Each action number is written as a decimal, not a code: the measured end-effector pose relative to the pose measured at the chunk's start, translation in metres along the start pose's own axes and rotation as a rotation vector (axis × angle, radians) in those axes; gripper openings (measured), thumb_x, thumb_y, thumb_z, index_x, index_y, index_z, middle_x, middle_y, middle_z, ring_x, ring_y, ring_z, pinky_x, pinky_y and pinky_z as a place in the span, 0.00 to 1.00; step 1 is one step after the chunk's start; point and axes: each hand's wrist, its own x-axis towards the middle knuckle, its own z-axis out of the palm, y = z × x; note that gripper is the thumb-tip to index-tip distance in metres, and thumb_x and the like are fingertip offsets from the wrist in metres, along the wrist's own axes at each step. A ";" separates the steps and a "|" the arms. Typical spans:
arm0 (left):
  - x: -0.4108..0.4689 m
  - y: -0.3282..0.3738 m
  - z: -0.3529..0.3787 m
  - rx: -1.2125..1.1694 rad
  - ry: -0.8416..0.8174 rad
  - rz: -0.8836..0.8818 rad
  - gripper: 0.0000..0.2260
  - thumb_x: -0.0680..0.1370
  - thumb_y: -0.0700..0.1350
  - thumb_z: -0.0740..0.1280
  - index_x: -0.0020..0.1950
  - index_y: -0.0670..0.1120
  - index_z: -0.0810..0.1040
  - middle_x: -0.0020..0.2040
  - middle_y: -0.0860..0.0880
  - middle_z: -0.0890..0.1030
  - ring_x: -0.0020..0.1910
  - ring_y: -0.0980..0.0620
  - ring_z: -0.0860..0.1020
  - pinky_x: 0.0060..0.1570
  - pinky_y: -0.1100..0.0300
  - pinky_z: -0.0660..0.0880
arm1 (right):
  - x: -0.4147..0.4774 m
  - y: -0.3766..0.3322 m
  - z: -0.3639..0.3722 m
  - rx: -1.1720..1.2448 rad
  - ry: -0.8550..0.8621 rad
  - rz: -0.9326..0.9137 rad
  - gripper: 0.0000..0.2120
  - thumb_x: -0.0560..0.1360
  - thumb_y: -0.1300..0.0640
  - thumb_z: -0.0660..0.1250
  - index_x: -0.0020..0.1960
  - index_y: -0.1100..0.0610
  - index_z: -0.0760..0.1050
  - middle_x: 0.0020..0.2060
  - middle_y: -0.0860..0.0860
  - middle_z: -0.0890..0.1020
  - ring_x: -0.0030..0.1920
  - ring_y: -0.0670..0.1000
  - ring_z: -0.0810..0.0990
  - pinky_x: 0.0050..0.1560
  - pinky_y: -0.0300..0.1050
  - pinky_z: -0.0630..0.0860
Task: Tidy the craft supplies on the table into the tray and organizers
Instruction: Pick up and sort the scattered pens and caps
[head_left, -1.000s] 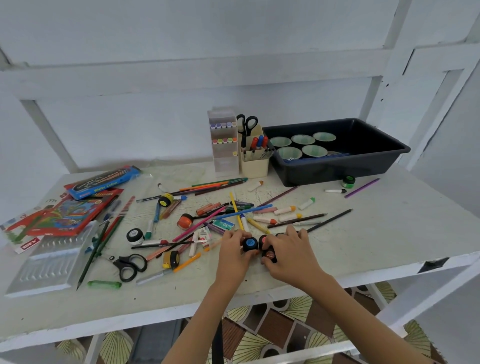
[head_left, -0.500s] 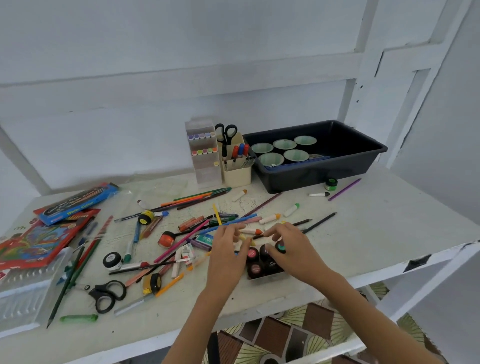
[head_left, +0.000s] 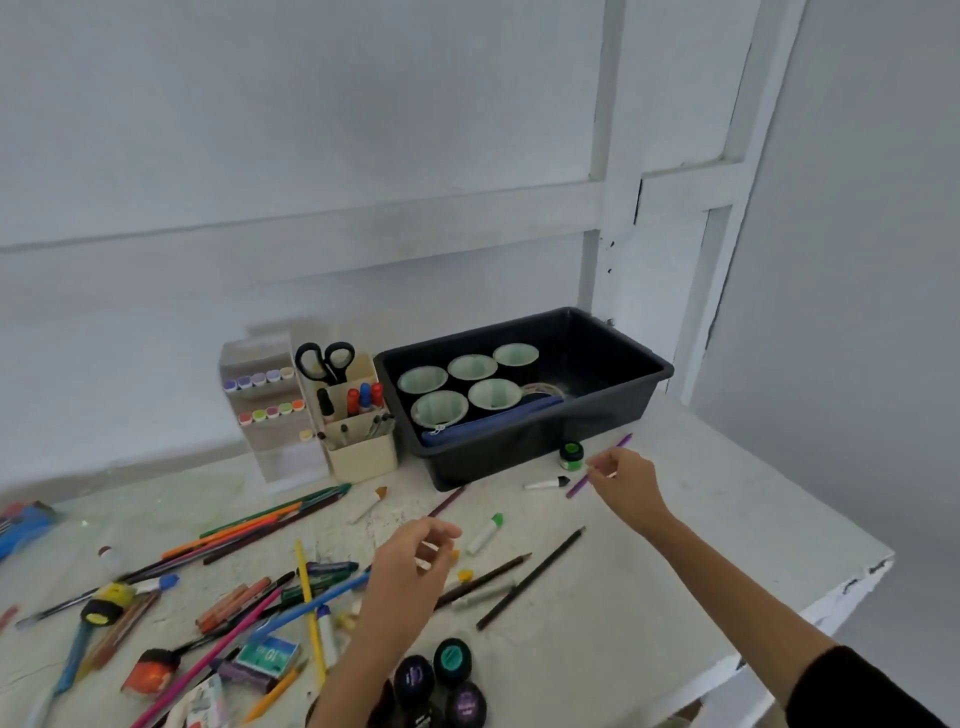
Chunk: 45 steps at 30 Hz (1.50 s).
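Pencils (head_left: 270, 525) and pens lie scattered over my table (head_left: 675, 545), with the black tray (head_left: 613, 410) at the back. My right hand (head_left: 621, 478), loosely curled and empty, sits just beside the purple pencil (head_left: 577, 487) and green-lidded jar (head_left: 571, 456). My left hand (head_left: 410, 561) hovers slack over the clutter, holding nothing.
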 end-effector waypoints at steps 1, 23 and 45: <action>0.002 -0.002 0.002 0.004 -0.005 -0.032 0.09 0.77 0.37 0.64 0.46 0.52 0.78 0.44 0.53 0.80 0.41 0.56 0.77 0.39 0.69 0.74 | 0.011 0.003 0.003 -0.013 -0.003 0.004 0.12 0.75 0.60 0.67 0.57 0.64 0.75 0.52 0.58 0.80 0.47 0.50 0.75 0.50 0.38 0.71; -0.023 0.002 -0.040 -0.087 0.144 -0.091 0.09 0.77 0.34 0.62 0.46 0.47 0.79 0.44 0.46 0.80 0.40 0.57 0.80 0.43 0.64 0.79 | -0.060 -0.082 0.056 0.241 -0.168 -0.385 0.15 0.70 0.53 0.73 0.55 0.55 0.77 0.46 0.49 0.79 0.45 0.45 0.78 0.43 0.32 0.74; -0.160 -0.103 -0.102 0.397 0.257 -0.024 0.10 0.74 0.44 0.70 0.55 0.46 0.79 0.53 0.50 0.80 0.56 0.51 0.74 0.55 0.64 0.65 | -0.241 -0.094 0.118 -0.087 -0.376 -0.883 0.14 0.68 0.51 0.74 0.53 0.45 0.79 0.46 0.37 0.78 0.48 0.45 0.69 0.48 0.45 0.63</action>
